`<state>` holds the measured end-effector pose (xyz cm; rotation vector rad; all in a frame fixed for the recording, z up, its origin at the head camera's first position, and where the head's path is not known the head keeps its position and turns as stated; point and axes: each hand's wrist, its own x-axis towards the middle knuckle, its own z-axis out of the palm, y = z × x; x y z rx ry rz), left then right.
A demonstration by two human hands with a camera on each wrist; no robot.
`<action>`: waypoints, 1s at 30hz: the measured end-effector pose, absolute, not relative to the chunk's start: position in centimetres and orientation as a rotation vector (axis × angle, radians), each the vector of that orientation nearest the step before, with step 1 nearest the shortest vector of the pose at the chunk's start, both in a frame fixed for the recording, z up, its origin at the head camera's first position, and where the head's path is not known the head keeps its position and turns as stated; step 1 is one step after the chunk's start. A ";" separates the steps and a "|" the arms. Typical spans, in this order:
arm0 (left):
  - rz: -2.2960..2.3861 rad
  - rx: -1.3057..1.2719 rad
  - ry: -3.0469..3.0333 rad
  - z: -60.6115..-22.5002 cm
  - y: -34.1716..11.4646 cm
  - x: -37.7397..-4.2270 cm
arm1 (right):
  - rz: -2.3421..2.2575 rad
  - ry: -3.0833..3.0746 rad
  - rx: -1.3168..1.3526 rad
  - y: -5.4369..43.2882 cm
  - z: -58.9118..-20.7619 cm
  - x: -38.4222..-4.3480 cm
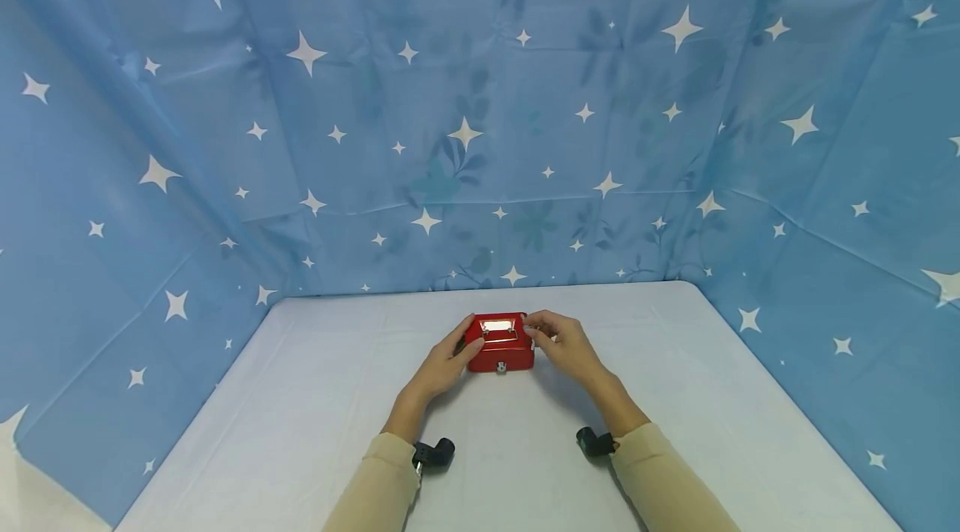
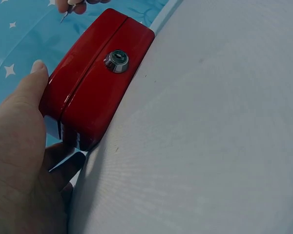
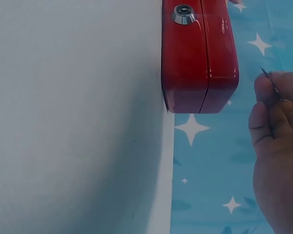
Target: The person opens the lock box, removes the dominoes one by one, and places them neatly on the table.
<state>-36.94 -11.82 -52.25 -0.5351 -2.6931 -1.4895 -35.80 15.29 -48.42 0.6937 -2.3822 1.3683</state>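
Note:
A red metal cash box (image 1: pixel 487 360) stands on the table, its lid down and a wire handle (image 1: pixel 500 339) on top. Its front carries a round silver lock (image 2: pixel 117 61), whose keyhole shows no key in it. My left hand (image 1: pixel 441 368) holds the box at its left end, the thumb on the lid and the other fingers down the side. Above and beside the right end, my right hand (image 1: pixel 572 351) pinches a small thin metal key (image 3: pixel 273 87) between thumb and forefinger, apart from the lock.
A white cloth covers the table (image 1: pixel 315 432). Blue curtains (image 1: pixel 480 98) with white stars hang behind and on both sides. Each wrist wears a black camera, the left camera (image 1: pixel 435 453) and the right camera (image 1: pixel 595 442) both near the sleeve cuffs.

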 end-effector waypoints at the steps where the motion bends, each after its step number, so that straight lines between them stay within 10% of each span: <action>1: -1.491 -0.538 -2.690 -52.3 -11.8 -37.0 | 1.361 -2.385 0.709 15.2 -48.4 -35.8; 30: -1.533 -0.536 -2.678 -52.2 -12.0 -36.8 | 1.235 -2.535 0.880 13.0 -47.3 -34.3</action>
